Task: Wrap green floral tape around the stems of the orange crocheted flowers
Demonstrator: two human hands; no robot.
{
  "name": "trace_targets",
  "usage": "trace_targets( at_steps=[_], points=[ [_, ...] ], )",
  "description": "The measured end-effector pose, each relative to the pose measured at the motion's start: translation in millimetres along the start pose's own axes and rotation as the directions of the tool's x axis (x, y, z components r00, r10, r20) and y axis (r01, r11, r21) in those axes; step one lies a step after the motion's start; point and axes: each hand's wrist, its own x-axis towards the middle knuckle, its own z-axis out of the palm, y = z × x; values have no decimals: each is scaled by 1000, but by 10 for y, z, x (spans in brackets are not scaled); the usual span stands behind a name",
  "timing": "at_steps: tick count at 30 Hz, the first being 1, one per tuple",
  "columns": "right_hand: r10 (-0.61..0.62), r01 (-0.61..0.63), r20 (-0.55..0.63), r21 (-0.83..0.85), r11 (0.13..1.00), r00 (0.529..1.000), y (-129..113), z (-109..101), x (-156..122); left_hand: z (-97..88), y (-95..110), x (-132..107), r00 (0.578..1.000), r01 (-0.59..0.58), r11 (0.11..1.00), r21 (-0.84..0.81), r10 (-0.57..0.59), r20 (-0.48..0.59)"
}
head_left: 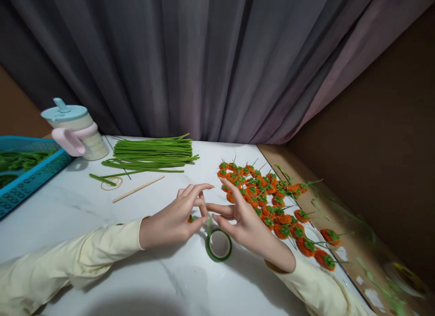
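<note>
My left hand is closed over the white tabletop, its thumb and fingers around a small orange fuzzy persimmon with a green top, mostly hidden behind the fingers. A narrow strip of green tape runs from those fingertips down to the tape roll, which sits on the table below and between the hands. Facing it, my right hand has its fingers apart, with the fingertips close to the left ones and the strip. I see nothing held in it.
Many orange fuzzy persimmons with thin stems cover the table's right side. Green pipe cleaners lie at the back, near a wooden stick and rubber bands. A lidded cup and a blue basket stand left.
</note>
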Motion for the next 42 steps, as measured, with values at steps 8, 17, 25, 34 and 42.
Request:
trace_targets(
  at_steps=[8,17,25,34,42],
  points=[
    [-55,64,37,-333,941,998,-58,39,-77,12,79,2,981,129,991,-23,-124,146],
    [-106,91,-21,-371,924,994,-94,27,-95,18,76,-2,983,120,992,-50,-111,148],
    [-43,57,55,-281,958,998,-87,-9,-64,15,53,-13,981,124,990,-63,-113,159],
    [-36,68,104,-320,945,994,-120,-5,-87,58,22,-37,986,89,996,-25,-85,145],
    [-43,74,90,-373,925,995,-140,11,-78,71,44,-41,988,75,997,-27,-70,141]
  ],
)
